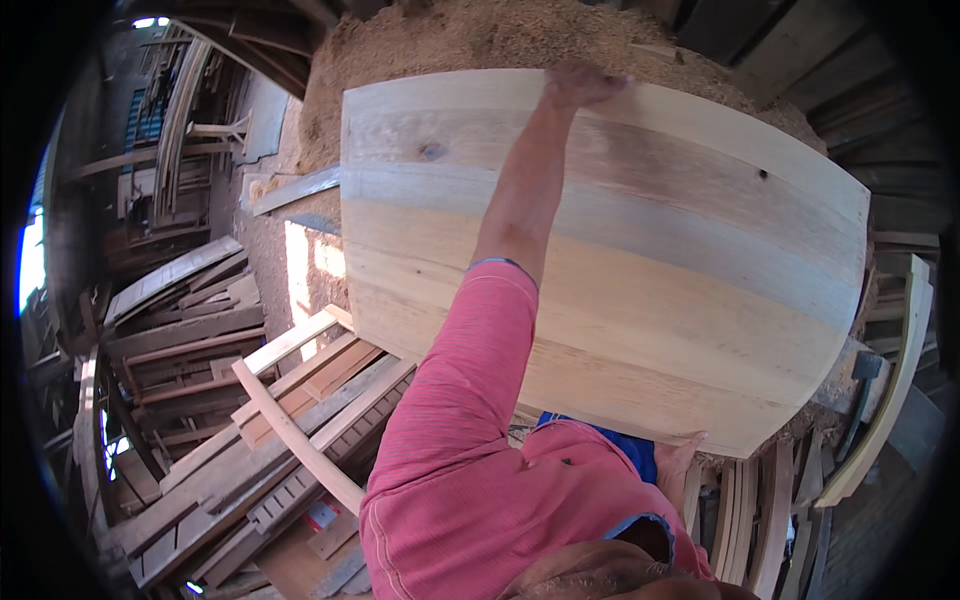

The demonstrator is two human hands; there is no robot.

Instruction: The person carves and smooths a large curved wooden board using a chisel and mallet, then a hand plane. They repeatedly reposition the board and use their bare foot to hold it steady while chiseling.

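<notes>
Stacked lumber (230, 480) bears a label (321, 515); hands (582, 86) touch a wooden panel (680, 290).

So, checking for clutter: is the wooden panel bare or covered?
Bare where visible: the wooden panel shows grain and knots, no objects lying on it.

Sawdust (400, 45) lies heaped along the far side, while loose planks (220, 490) crowd the lower left and long, narrow boards (175, 120) stand bundled at upper left. At right, a curved pale beam (892, 400) rests near a dark hammer-like tool (864, 373).
</notes>
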